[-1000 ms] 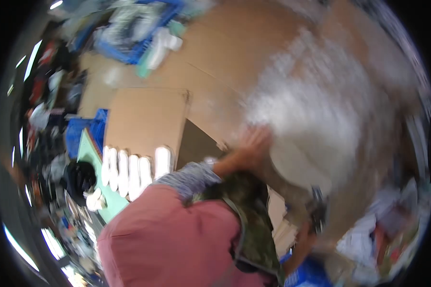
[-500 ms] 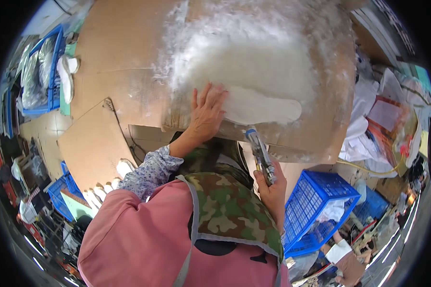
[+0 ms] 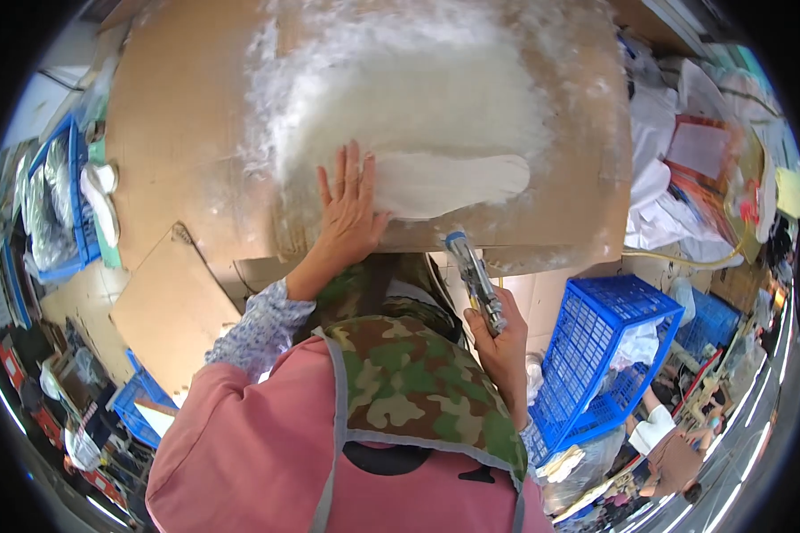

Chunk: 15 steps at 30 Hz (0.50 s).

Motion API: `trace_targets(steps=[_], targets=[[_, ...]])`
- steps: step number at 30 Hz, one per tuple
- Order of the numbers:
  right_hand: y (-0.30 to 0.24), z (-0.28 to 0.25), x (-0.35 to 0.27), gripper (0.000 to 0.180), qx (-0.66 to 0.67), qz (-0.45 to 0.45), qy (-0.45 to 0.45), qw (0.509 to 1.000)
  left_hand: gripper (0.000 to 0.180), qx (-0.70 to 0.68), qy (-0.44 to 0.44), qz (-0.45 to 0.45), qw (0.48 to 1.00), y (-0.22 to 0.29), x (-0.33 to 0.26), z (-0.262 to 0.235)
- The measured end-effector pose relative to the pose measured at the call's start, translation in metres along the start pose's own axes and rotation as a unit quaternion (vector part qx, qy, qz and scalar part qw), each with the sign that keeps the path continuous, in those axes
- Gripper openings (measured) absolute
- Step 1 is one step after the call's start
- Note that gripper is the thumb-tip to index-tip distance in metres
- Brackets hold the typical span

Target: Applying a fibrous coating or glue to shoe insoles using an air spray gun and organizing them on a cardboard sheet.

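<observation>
A white insole-shaped piece lies flat near the front edge of a cardboard-covered table. At its left end my left hand is open, palm down, fingers stretched out and slightly apart, its thumb side touching or very close to the piece. My right hand grips a metal spray gun with a blue nozzle. The nozzle points toward the table edge just below the white piece. A whitish residue coats the cardboard around and beyond the piece.
To the right stands a blue plastic crate with white material inside. White sheets and bags lie beyond it. A blue basket of clear bags and white shoe-shaped pieces sit at left. Another person is at lower right.
The whole view has shifted, so the table appears farther left. My left hand's fingers are straighter and lie flatter beside the white piece. The spray gun stays in my right hand.
</observation>
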State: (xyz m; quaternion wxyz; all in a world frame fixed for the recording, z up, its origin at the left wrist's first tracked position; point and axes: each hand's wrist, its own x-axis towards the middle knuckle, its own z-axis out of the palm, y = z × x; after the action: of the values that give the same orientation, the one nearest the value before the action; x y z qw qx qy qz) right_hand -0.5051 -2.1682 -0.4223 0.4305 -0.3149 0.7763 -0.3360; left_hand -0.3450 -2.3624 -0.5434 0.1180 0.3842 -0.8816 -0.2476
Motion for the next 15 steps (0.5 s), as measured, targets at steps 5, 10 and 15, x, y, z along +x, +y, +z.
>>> trace_targets(steps=[5,10,15], targets=[[0.003,-0.012,-0.003,0.036,0.000,0.018,0.036,0.999,0.071,-0.050,-0.038,0.180,0.982,0.042,0.036,0.007],[0.012,-0.023,-0.009,0.036,0.023,0.049,0.060,0.997,0.063,0.018,-0.091,0.332,0.939,0.062,0.089,0.061],[0.026,-0.032,-0.017,0.036,0.034,0.061,0.085,0.994,0.061,0.007,-0.097,0.354,0.930,0.071,0.092,0.067]])
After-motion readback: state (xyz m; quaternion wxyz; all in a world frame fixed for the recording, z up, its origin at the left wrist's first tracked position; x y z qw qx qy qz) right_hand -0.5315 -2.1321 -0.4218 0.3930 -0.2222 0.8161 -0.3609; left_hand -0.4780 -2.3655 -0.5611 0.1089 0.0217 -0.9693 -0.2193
